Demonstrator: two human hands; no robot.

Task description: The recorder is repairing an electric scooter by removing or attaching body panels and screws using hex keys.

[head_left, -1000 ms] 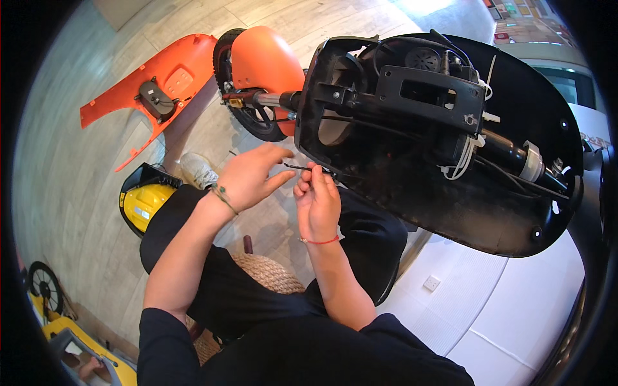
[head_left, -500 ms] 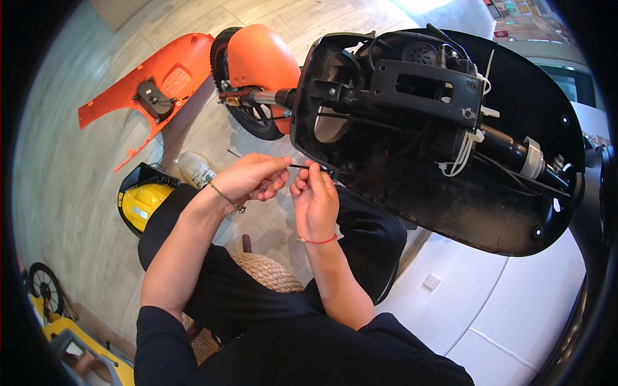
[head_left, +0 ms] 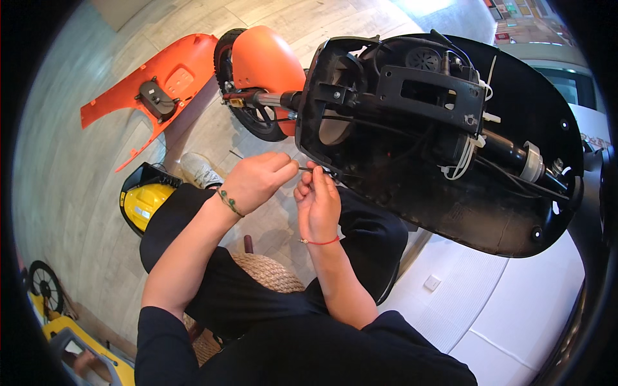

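My left hand point(head_left: 261, 180) is closed round a thin dark rod point(head_left: 302, 168), shaped like a long hex key. Its far end pokes out to the left, beyond my knuckles. The rod points at the lower left edge of a big black scooter body shell point(head_left: 412, 186). Right at that edge, my right hand point(head_left: 317, 196) pinches the rod's tip with thumb and fingers. Whatever the tip meets is hidden by my fingertips. Inside the shell are a black metal bracket point(head_left: 432, 96), a steering tube point(head_left: 505, 149), cables and white cable ties point(head_left: 462, 159).
An orange front panel point(head_left: 183, 74) lies on the floor at the far left. Beside it are a wheel point(head_left: 235, 106) with an orange mudguard point(head_left: 267, 58). A yellow and black part point(head_left: 147, 201) rests near my shoe point(head_left: 198, 168). White panelling point(head_left: 450, 289) stands at the right.
My left hand has rolled over on the rod, from palm side showing to back of the hand showing. The right hand keeps its pinch. The view has shifted slightly.
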